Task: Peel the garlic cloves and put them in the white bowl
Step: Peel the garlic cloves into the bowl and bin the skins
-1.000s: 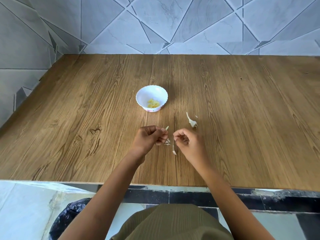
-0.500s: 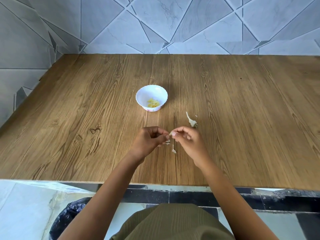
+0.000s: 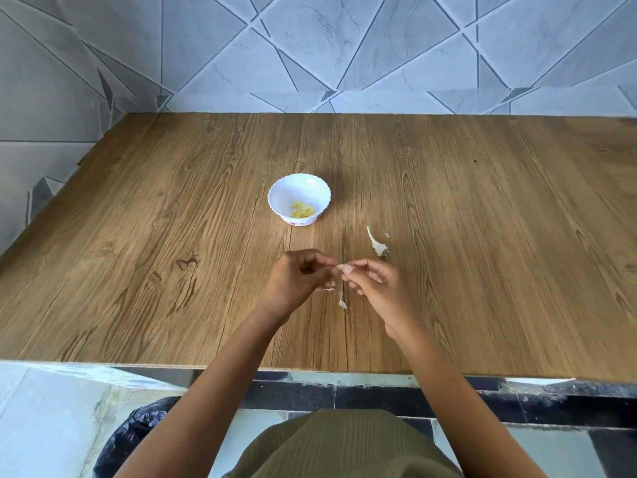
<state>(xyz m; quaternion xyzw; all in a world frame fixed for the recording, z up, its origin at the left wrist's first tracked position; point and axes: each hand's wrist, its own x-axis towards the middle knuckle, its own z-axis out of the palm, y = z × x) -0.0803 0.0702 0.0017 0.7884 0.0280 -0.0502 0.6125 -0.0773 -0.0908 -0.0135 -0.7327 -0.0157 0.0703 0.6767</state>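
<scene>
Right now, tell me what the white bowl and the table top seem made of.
White bowl: likely melamine or glazed ceramic, smooth and slightly glossy; scalloped rim, pink printed band near the base.
Table top: probably wood-look laminate, matte; flat, even grain and knots, thin front edge.

Home kitchen, wooden counter (image 3: 448, 236), tiled wall (image 3: 310, 46), bowl (image 3: 286, 194)

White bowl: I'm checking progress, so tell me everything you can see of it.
The white bowl is small, round and glossy, with a scalloped rim and a pink pattern around its base. It stands upright on the wooden table, beyond the left hand and right hand, touched by neither. Pale yellow peeled garlic lies at its bottom.
</scene>
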